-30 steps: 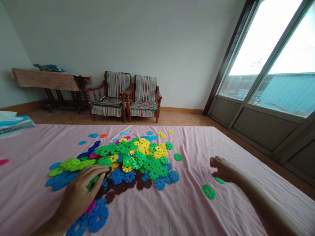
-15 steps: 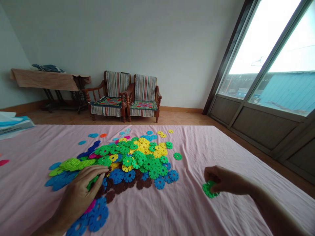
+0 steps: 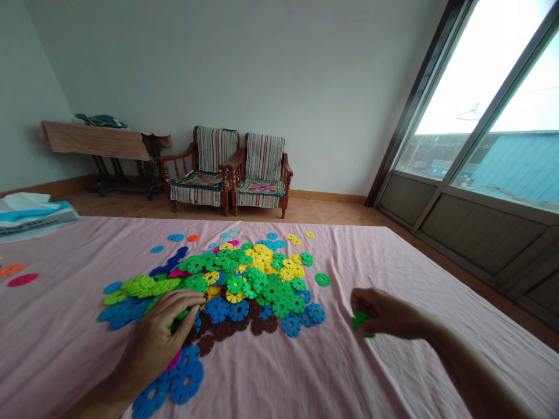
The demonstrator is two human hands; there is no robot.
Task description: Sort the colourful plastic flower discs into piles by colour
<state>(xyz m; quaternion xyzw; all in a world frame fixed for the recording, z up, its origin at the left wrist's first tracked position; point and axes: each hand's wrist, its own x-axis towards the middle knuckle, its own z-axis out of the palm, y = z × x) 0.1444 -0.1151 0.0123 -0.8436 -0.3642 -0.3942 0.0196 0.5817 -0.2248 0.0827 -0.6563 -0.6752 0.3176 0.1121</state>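
Note:
Slotted plastic flower discs lie in a loose pile on a pink cloth. My left hand (image 3: 163, 334) rests low at the pile's near-left side, its fingers curled. Green discs (image 3: 178, 318) show in the gap between thumb and fingers; how many is hidden. Close to its fingertips are brown discs (image 3: 222, 330) and blue discs (image 3: 217, 309). To the right of the pile, my right hand (image 3: 384, 314) pinches a green disc (image 3: 360, 321) between thumb and bent fingers, just over or on the cloth. A single green disc (image 3: 322, 280) lies flat between pile and right hand.
Yellow discs (image 3: 263, 256) and lime discs (image 3: 142, 285) form parts of the pile. Blue discs (image 3: 187, 381) lie beside my left wrist. A tissue pack (image 3: 37, 216) and a red disc (image 3: 24, 280) are at far left. Two wooden chairs (image 3: 261, 156) stand beyond the table.
My right hand, with the green disc in it, has moved left toward the pile and slightly away from me. My left hand stays in place at the pile. The view has turned slightly left.

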